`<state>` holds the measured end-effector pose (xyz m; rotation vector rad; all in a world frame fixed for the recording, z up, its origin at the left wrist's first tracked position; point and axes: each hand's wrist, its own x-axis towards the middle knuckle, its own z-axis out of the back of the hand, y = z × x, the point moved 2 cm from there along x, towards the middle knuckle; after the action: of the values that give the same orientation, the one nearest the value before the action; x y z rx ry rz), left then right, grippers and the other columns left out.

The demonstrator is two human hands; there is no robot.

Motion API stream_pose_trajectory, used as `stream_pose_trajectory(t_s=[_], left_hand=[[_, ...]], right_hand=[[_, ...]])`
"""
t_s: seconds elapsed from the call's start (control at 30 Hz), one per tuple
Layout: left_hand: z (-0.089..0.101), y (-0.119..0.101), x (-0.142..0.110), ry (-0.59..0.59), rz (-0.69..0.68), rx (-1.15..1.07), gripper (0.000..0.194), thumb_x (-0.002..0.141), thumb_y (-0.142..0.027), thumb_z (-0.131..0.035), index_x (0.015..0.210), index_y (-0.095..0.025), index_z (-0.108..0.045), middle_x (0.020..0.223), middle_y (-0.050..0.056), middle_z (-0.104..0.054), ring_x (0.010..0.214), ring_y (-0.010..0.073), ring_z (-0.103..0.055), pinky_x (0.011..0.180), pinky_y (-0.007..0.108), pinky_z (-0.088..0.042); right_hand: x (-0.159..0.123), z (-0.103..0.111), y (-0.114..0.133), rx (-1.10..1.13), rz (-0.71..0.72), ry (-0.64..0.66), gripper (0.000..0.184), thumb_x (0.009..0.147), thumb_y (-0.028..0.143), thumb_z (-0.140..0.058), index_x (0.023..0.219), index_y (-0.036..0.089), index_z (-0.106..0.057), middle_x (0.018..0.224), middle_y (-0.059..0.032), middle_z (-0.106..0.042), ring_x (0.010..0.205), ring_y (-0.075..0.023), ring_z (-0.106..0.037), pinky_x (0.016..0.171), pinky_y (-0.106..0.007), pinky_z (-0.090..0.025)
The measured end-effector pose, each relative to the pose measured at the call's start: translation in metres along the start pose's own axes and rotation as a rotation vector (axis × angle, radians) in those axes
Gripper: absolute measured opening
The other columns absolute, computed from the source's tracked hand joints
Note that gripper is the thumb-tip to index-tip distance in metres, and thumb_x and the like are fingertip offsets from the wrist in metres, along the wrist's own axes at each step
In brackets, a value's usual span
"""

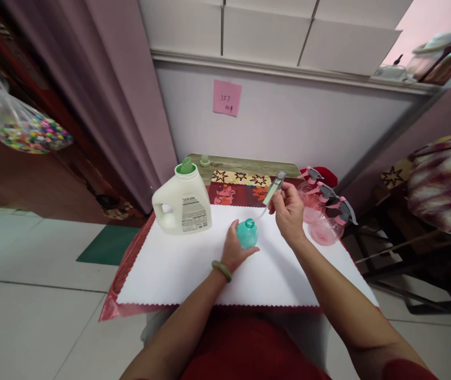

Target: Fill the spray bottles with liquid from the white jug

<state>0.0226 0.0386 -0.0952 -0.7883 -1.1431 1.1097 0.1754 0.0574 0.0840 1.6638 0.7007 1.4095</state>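
Observation:
A round teal see-through bottle (248, 235) with an uncovered neck stands on the white mat, and my left hand (236, 248) is wrapped round its left side. Raised to the right of it, my right hand (288, 211) grips a light green and grey spray nozzle (275, 189). From the nozzle a thin pale tube slants down toward the bottle's neck, apart from it. Left of the bottle is a big cream detergent jug (188, 203) with a green spout and no cap on top. Several pink spray bottles (326, 227) with grey and pink triggers stand at the right.
A white scalloped mat (170, 279) covers the table over a red cloth. Behind it, a small green cap (204, 161) rests on a greenish board. A pink note (227, 98) is stuck on the wall. At the right is a checked cloth (444, 182); a bag of colourful beads (25, 129) hangs at left.

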Motion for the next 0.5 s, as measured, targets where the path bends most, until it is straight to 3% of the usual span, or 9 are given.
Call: stream_pose_trajectory(t_s=[0.17, 0.33, 0.5], left_hand=[[-0.001, 0.000, 0.000, -0.014, 0.037, -0.041, 0.103, 0.055, -0.033, -0.094, 0.141, -0.024, -0.040, 0.140, 0.017, -0.052, 0.130, 0.0395, -0.054, 0.109, 0.058, -0.041], [0.001, -0.004, 0.000, -0.022, 0.066, -0.096, 0.094, 0.056, -0.036, -0.093, 0.135, -0.021, -0.046, 0.127, 0.016, -0.057, 0.115, 0.0376, -0.059, 0.099, 0.054, -0.043], [0.008, -0.014, 0.002, -0.030, 0.040, -0.165, 0.091, 0.055, -0.031, -0.093, 0.137, -0.022, -0.053, 0.132, 0.015, -0.058, 0.124, 0.0362, -0.056, 0.108, 0.048, -0.038]], right_hand=[[-0.010, -0.007, -0.018, 0.004, -0.056, 0.066, 0.031, 0.093, 0.050, -0.064, 0.107, 0.024, -0.057, 0.063, 0.0087, -0.055, 0.051, -0.0102, -0.053, 0.050, -0.023, -0.044], [-0.024, -0.006, -0.039, -0.038, -0.160, 0.127, 0.033, 0.091, 0.051, -0.066, 0.109, 0.024, -0.060, 0.074, 0.0044, -0.062, 0.063, -0.0139, -0.061, 0.055, -0.026, -0.047], [-0.032, -0.001, -0.056, -0.144, -0.158, 0.166, 0.029, 0.088, 0.048, -0.069, 0.104, 0.024, -0.069, 0.087, -0.0002, -0.068, 0.076, -0.0171, -0.061, 0.074, -0.031, -0.050]])
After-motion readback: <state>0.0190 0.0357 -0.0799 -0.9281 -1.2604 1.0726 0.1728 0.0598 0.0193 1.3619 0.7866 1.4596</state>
